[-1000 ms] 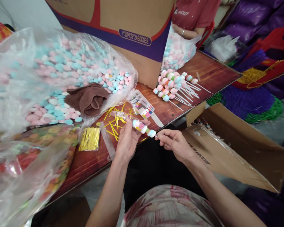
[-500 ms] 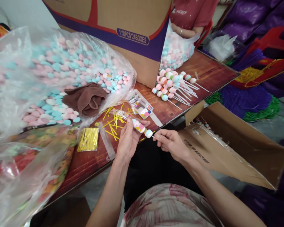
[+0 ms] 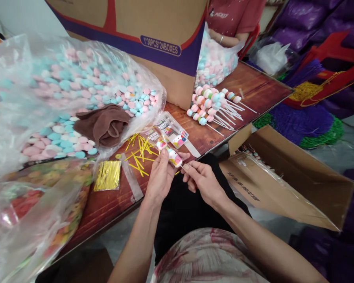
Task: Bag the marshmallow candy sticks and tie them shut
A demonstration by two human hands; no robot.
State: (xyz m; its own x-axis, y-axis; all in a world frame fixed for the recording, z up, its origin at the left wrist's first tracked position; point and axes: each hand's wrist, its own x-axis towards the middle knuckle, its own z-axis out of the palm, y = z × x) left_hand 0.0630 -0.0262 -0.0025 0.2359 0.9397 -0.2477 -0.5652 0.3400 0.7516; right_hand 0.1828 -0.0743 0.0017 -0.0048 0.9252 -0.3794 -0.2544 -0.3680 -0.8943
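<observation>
My left hand is closed round a clear printed packaging bag with a marshmallow skewer inside it. Pink, white and yellow print covers part of the candies. Between thumb and fingers, my right hand pinches the skewer's white stick near the bag's mouth. Just beyond the left hand, loose gold twist ties lie scattered on the table. A stack of flat printed bags lies behind the hands. More marshmallow skewers are piled farther back, sticks pointing right.
A big clear bag of pastel marshmallows fills the left, with a brown cloth on it. A bundle of gold ties lies nearer. A tall carton stands behind; an open carton sits right, below table level. A co-worker sits opposite.
The skewer has slid deeper into the bag, and the candies that stuck out before are now inside. My right hand has moved left, closer to my left hand.
</observation>
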